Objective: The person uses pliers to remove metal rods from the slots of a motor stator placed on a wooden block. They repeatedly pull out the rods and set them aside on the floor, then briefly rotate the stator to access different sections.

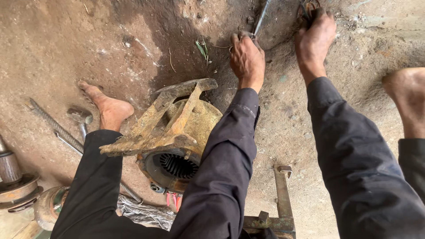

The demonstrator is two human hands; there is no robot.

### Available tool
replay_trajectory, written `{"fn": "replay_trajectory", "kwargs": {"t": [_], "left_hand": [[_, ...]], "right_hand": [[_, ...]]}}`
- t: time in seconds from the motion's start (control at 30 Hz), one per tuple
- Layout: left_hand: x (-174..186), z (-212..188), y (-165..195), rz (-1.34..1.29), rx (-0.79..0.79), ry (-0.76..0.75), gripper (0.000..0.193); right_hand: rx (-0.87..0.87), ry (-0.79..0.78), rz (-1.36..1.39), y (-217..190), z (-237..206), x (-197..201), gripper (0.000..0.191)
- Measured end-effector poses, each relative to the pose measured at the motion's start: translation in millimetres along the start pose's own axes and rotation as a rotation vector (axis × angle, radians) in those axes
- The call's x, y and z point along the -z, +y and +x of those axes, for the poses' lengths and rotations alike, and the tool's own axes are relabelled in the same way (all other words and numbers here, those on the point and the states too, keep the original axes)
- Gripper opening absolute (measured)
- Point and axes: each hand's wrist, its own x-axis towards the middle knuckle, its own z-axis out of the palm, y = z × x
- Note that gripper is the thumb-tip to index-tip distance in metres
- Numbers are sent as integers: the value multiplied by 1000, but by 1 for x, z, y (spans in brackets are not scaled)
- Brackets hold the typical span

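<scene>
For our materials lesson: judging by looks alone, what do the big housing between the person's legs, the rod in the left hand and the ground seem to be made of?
Housing: probably cast iron or steel; dull, with orange-brown rust and grime, and dark splines inside its bore.
Rod in the left hand: likely steel; thin, grey, slightly shiny.
Ground: packed earth; brown, matt, crumbly.

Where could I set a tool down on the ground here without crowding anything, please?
Bare dirt lies upper left, beyond the bare foot, and right of the left sleeve, above the rusty bracket. It is crowded around the rusty housing and where the left hand and right hand work.
</scene>
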Motion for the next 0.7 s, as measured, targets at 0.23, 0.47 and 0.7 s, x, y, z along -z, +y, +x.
{"fn": "replay_trajectory", "kwargs": {"t": [0.23,0.47,0.7], "left_hand": [[14,-95,18,-316,-126,-30,21],[63,-263,58,-358,-560,34,20],[55,-407,98,-382,-560,-296,26]], "right_hand": [[-884,-363,1284,7,-66,60,21],[-840,-65,1496,45,-170,196,20],[-562,142,1110,75,-222,350,34]]}}
